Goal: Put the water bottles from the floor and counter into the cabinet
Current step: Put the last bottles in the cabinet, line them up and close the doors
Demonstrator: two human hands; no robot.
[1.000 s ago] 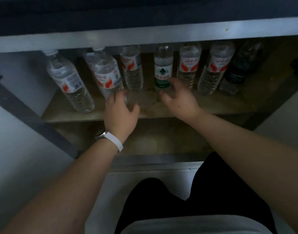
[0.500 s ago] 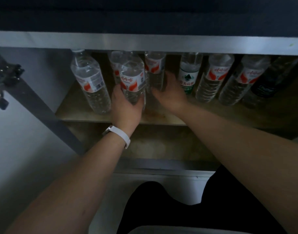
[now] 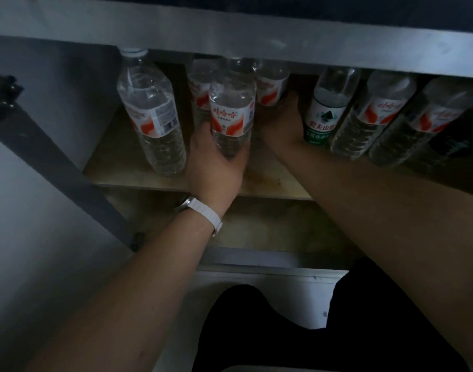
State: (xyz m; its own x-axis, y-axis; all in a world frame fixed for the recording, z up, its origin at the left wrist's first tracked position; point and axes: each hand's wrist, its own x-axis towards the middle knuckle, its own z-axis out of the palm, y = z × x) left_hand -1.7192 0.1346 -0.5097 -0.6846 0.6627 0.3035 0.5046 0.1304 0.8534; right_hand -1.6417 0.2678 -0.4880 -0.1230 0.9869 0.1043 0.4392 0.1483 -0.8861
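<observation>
Several clear water bottles stand on the cabinet shelf (image 3: 128,175). My left hand (image 3: 216,162) is shut on the base of a red-labelled bottle (image 3: 231,114), upright near the shelf's front. My right hand (image 3: 281,127) reaches deeper and wraps the lower part of another red-labelled bottle (image 3: 270,84) behind it; its fingers are partly hidden. A further red-labelled bottle (image 3: 152,116) stands at the left. A green-labelled bottle (image 3: 324,114) and two more red-labelled bottles (image 3: 372,114) stand to the right.
The metal counter edge (image 3: 230,33) overhangs the bottle tops. An open cabinet door with its hinge (image 3: 4,95) hangs at the left. A dark bottle (image 3: 455,140) stands at the far right. A lower shelf (image 3: 270,226) lies beneath. My knee in dark clothing (image 3: 257,318) is below.
The view has come closer and shifted right. My left hand closed on the front red-labelled bottle, and my right hand moved from the shelf front deeper onto the bottle behind.
</observation>
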